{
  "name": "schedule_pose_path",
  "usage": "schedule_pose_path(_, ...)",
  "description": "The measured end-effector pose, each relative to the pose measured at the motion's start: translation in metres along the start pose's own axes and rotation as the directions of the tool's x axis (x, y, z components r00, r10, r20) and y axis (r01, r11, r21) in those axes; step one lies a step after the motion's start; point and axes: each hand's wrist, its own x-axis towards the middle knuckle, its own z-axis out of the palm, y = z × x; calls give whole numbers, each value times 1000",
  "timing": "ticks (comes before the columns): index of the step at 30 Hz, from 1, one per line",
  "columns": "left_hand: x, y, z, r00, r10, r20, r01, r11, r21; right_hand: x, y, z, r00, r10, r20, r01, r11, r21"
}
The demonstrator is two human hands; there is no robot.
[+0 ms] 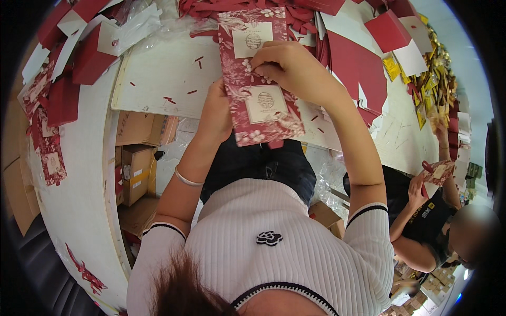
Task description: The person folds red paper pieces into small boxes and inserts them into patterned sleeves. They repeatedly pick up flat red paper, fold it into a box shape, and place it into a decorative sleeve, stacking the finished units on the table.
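A long red card [263,118] with white floral print and two cream panels is held up over the table's near edge. My left hand [217,108] grips its left edge, with the fingers hidden behind it. Over the card's middle, between the two panels, my right hand [287,66] is closed in a pinch with its fingertips at the surface. Whatever those fingertips hold is too small to make out. A piece of red ribbon or tab [275,144] shows below the card's lower edge.
Red strips [300,18] are heaped at the back, with red card sheets [350,58] to their right. Red and white boxes [95,52] stand at the left. Yellow packets [432,79] lie at the far right, near a co-worker's hand [416,192] holding a similar floral piece.
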Motion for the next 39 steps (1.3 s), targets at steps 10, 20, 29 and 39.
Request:
schedule_pose_path(10, 11, 0, 4, 942, 335, 18, -305, 833, 460, -1, -10, -7, 999, -21, -45, 17, 997, -81)
schedule_pose_path(20, 5, -5, 2, 984, 175, -29, -167, 968, 186, -10, 16, -2, 981, 182, -64, -152, 932, 329)
schedule_pose_path(29, 8, -5, 2, 999, 54, -7, -52, 989, 139, -7, 9, -3, 989, 55, -138, -44, 996, 80)
schedule_pose_path(39, 2, 7, -13, 983, 120, -141, -57, 922, 384, 4, 5, 2, 974, 156, -164, -46, 846, 532)
